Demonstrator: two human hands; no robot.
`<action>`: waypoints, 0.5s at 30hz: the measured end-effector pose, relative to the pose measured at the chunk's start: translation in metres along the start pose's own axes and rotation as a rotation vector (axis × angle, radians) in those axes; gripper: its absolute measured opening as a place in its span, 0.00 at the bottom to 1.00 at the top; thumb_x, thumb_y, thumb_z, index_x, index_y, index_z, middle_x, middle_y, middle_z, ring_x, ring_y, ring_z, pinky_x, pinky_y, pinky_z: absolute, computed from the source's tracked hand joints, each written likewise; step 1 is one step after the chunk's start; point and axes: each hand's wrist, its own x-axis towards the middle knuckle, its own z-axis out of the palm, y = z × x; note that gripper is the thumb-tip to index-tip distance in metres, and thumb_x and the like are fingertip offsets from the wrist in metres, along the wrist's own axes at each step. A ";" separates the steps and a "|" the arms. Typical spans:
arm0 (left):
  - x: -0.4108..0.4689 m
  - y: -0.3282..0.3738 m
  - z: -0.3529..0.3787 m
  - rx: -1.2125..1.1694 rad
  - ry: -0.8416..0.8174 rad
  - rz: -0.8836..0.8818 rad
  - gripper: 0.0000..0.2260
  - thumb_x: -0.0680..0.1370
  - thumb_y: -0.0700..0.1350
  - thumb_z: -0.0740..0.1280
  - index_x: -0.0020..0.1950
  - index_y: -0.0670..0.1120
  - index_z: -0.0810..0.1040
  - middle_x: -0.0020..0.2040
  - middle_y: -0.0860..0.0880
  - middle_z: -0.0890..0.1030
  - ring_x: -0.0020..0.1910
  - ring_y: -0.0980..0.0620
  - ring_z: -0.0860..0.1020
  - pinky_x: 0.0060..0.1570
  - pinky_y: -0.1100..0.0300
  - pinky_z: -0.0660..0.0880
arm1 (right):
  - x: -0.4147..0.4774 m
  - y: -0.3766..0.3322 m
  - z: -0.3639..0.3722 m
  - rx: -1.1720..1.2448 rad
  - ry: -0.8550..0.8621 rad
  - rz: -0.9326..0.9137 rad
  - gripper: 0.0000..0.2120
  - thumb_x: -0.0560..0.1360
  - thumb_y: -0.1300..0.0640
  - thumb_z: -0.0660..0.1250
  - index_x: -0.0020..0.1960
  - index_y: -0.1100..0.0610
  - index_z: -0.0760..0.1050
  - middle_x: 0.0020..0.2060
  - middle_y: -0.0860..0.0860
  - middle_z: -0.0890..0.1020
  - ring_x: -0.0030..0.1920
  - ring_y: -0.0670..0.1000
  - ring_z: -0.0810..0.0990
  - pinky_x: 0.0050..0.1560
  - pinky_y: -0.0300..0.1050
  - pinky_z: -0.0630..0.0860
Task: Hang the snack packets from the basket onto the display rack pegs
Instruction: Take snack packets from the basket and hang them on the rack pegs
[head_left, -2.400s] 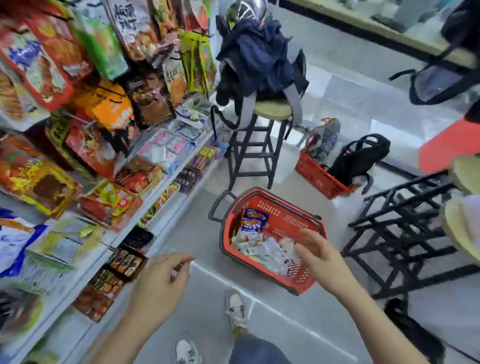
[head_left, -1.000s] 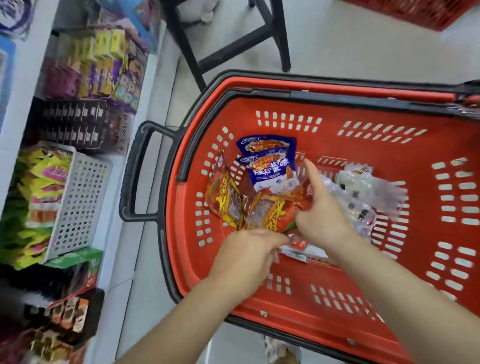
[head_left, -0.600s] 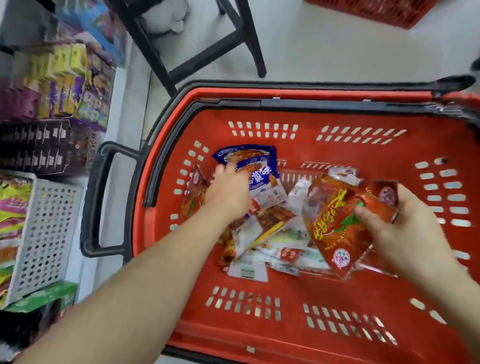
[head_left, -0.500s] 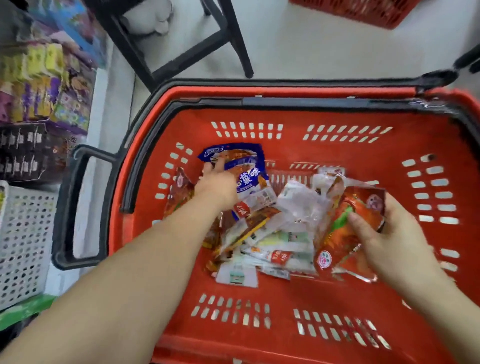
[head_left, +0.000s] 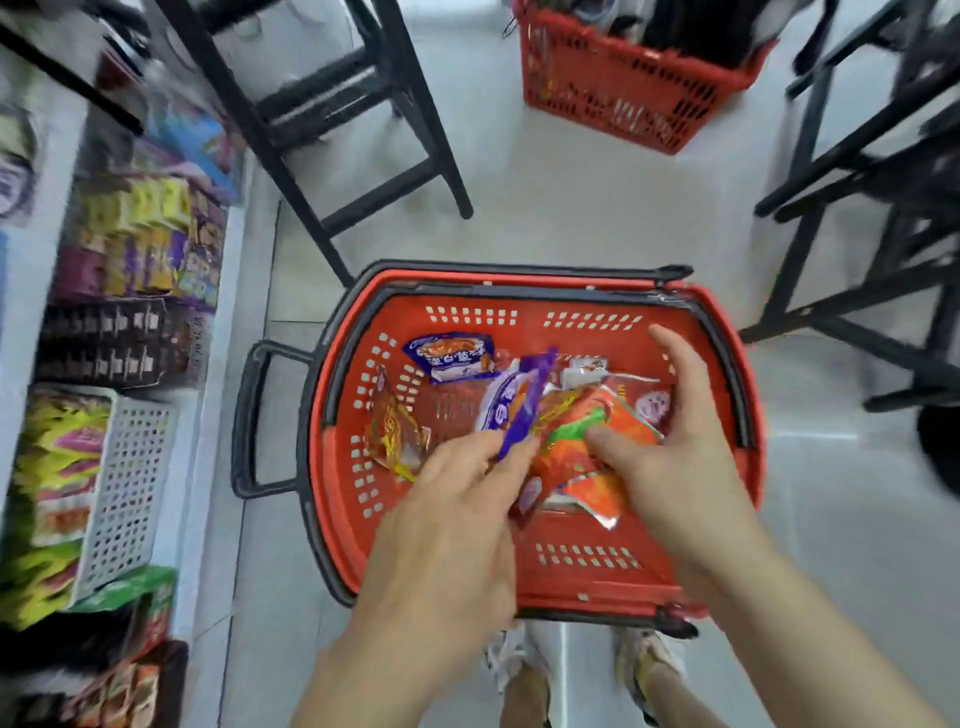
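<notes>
Red basket sits on grey floor, just beyond the person's shoes. Its black handle sticks out left, close to the shelf edge, w/ only a narrow strip of floor btw them. Stool legs stand at the basket's far-left corner. Black frames stand near its right side. Widest free floor is far-centre, btw the basket & a 2nd red basket.

L hand pinches a purple pkt by its near end, held edge-on over the basket's middle. R hand grasps an orange pkt, thumb pressed on its face, fingers stretched out behind. The two pkts overlap.

Loose in the basket: blue pkt flat at far left, brown-orange pkt against the left wall, white pkt partly under the held ones.

Hard to make out: whole frame is motion-smeared. Both hands cover the near-middle of the basket floor, so whatever is under them is hidden. Shelf goods & a white perforated bin at left are blurred & cut by the frame edge. The 2nd basket is cut off at the top, contents unclear.
</notes>
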 end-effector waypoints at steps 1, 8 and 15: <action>-0.009 0.018 -0.016 0.039 -0.050 -0.013 0.31 0.68 0.45 0.71 0.70 0.49 0.69 0.65 0.53 0.69 0.63 0.53 0.70 0.55 0.58 0.76 | -0.011 -0.027 -0.003 0.034 -0.029 0.017 0.37 0.69 0.74 0.70 0.68 0.42 0.66 0.49 0.37 0.81 0.40 0.34 0.80 0.39 0.32 0.78; -0.038 0.115 -0.161 -0.123 0.358 -0.293 0.19 0.66 0.37 0.65 0.56 0.47 0.82 0.52 0.51 0.81 0.46 0.56 0.75 0.41 0.67 0.67 | -0.120 -0.198 -0.036 0.217 -0.372 0.012 0.27 0.73 0.64 0.71 0.64 0.42 0.70 0.33 0.46 0.83 0.33 0.47 0.82 0.31 0.43 0.80; -0.101 0.212 -0.304 -0.405 0.692 -0.524 0.08 0.75 0.49 0.71 0.37 0.49 0.81 0.30 0.50 0.80 0.33 0.53 0.78 0.36 0.54 0.77 | -0.199 -0.310 -0.104 -0.115 -0.616 -0.500 0.38 0.62 0.37 0.78 0.66 0.28 0.62 0.59 0.40 0.77 0.60 0.35 0.75 0.55 0.37 0.75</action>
